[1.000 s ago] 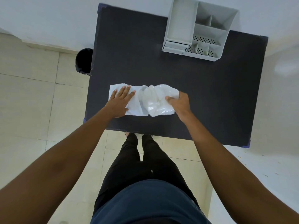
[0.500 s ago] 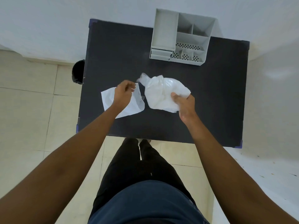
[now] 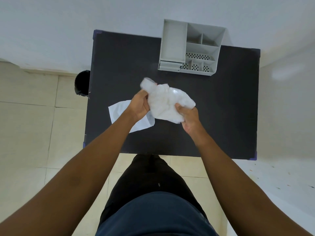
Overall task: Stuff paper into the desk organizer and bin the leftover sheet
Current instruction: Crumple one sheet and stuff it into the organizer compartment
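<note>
A crumpled white paper wad (image 3: 166, 103) is lifted above the middle of the black table (image 3: 221, 116). My left hand (image 3: 139, 106) grips its left side and my right hand (image 3: 188, 116) grips its lower right edge. A flat white sheet (image 3: 119, 113) lies on the table at the left, partly hidden under my left wrist. The grey desk organizer (image 3: 190, 48), with several open compartments, stands at the table's far edge, beyond the wad.
A black bin (image 3: 81, 85) stands on the tiled floor beside the table's left edge. A white wall runs behind the table. My legs are at the table's near edge.
The right hand lifted the crumpled paper off the table. The left hand left the flat sheet and moved right onto the wad. The flat sheet stayed on the table.
</note>
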